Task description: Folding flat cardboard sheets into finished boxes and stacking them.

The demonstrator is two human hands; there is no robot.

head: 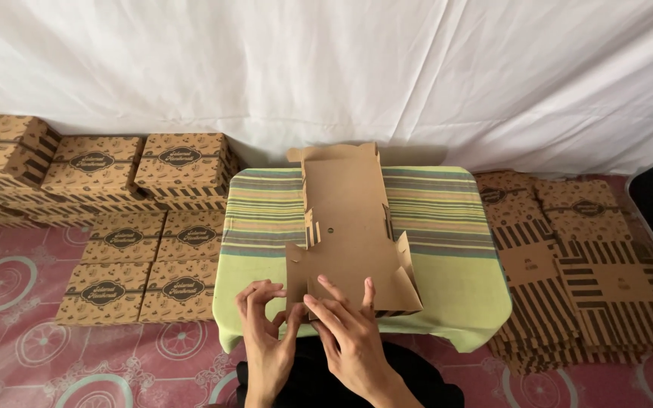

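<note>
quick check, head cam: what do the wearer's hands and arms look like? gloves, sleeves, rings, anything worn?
Both hands are bare: the left hand and right hand have no gloves, and no rings, watch or bracelet show. The forearms are uncovered as far as the bottom edge of the picture, with no sleeves in view. Fingers are slim, nails short and unpainted as far as can be seen.

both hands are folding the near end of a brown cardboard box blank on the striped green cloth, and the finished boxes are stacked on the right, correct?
Not quite. The head view shows the finished brown printed cardboard boxes stacked on the left; flat unfolded blanks lie on the right. Both the left hand and right hand do work the brown cardboard box blank on the striped green cloth.
</note>
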